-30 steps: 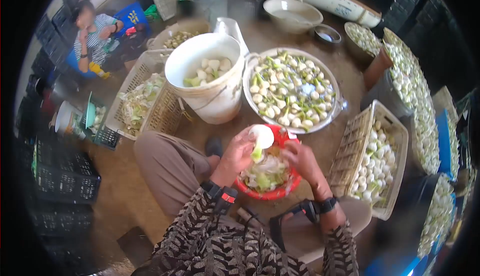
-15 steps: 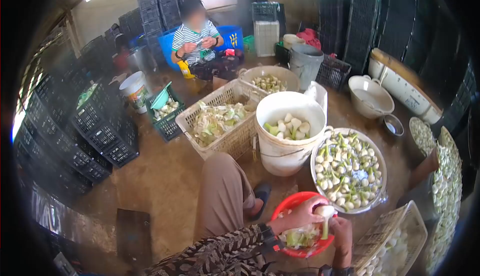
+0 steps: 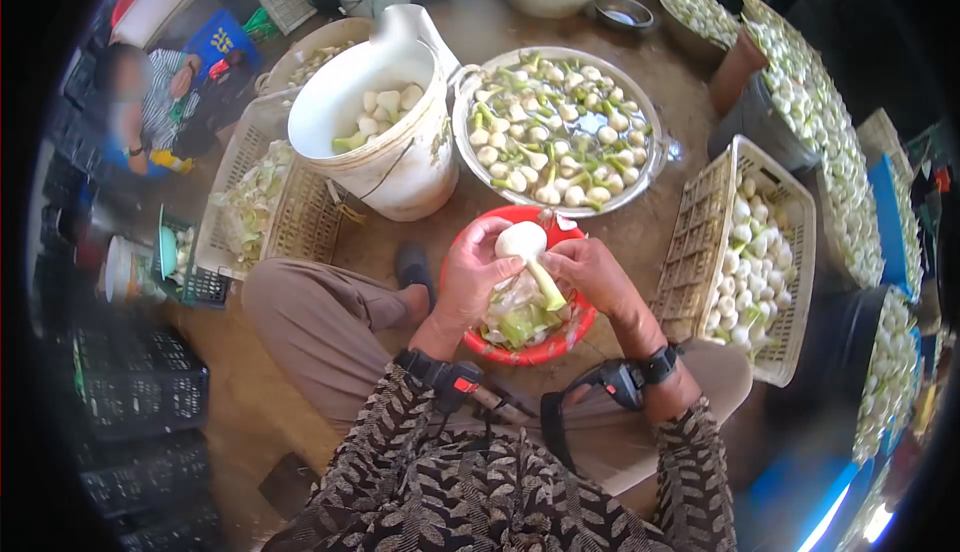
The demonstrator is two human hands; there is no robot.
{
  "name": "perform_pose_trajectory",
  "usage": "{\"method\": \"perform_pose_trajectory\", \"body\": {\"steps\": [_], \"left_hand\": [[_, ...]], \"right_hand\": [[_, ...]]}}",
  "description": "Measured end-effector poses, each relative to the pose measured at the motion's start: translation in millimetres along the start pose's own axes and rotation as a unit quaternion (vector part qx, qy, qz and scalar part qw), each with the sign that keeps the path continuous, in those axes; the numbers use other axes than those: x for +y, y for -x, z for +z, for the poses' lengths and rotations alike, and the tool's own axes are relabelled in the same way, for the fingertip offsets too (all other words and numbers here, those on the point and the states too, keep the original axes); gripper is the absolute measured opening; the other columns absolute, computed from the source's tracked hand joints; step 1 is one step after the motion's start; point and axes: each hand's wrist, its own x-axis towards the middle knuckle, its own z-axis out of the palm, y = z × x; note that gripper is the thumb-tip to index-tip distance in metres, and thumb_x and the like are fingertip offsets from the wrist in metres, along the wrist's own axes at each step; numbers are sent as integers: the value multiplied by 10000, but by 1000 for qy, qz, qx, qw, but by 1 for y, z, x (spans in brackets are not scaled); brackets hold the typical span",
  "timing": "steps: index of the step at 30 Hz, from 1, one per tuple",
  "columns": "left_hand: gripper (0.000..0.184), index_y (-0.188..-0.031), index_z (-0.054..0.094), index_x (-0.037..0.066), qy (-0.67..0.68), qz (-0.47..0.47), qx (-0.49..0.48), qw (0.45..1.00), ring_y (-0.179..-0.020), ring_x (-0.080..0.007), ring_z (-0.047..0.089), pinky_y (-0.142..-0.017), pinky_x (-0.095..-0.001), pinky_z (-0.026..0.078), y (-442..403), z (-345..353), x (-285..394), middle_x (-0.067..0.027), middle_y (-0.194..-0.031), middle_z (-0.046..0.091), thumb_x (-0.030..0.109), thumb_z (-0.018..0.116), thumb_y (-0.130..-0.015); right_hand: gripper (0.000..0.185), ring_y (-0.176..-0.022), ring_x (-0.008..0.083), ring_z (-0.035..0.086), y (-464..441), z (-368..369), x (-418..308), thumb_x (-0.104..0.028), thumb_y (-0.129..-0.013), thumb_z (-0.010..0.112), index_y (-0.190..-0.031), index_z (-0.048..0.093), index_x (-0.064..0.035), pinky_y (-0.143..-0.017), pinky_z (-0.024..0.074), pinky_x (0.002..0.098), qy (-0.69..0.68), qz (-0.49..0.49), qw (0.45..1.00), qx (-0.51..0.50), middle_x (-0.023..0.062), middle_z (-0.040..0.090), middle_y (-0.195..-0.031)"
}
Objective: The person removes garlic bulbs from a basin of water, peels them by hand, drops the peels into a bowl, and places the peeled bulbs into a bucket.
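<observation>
My left hand (image 3: pixel 474 274) is closed around a white fresh garlic bulb (image 3: pixel 521 241) with a thick pale-green stalk pointing down and right. Thumb and fingers of my right hand (image 3: pixel 594 273) are pinched at the neck of the same bulb. Whether a small tool sits in that hand is hidden. Both hands are over a red basin (image 3: pixel 520 355) holding loose pale peelings and green leaves (image 3: pixel 515 322). Just beyond it, a wide round pan (image 3: pixel 655 164) carries many garlic bulbs with short green stalks.
A white bucket (image 3: pixel 410 177) with bulbs stands ahead left, beside a crate (image 3: pixel 305 222) of peelings. On the right is a cream crate (image 3: pixel 690 252) of bulbs, with heaped garlic (image 3: pixel 815 142) behind. Another person (image 3: pixel 160 102) sits far left. Black crates (image 3: pixel 140 382) stand left.
My view has swung right and down, so the basin and both hands now appear nearer the middle. Both hands stay on the garlic bulb, whose stalk now slants down and right.
</observation>
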Motion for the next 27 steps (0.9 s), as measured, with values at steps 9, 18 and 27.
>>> {"method": "perform_pose_trajectory", "body": {"steps": [9,18,27], "left_hand": [[435,-1117,478,23,72,-26,-3,997,-1007,-179,554,-893,-320,447,1,-1,-11,-89,-1063,572,-3,687,-737],[442,-1160,479,32,202,-71,-10,977,-1023,-207,561,-917,-364,441,5,0,-18,-104,-1118,572,54,684,-769],[398,-1131,462,23,214,12,-16,977,-1041,-220,536,-933,-371,426,-14,3,6,-109,-1111,552,48,655,-784]], "right_hand": [[164,-485,51,485,6,10,-2,-113,-805,526,-701,598,-10,-435,373,208,-143,48,988,15,-28,538,-570],[188,-464,39,422,-2,21,25,-104,-754,579,-586,565,-23,-422,298,233,-1,-8,997,83,-34,497,-519],[444,-558,138,613,1,13,22,-403,-949,406,-846,591,-13,-526,510,233,-255,87,962,-39,66,620,-663]]}}
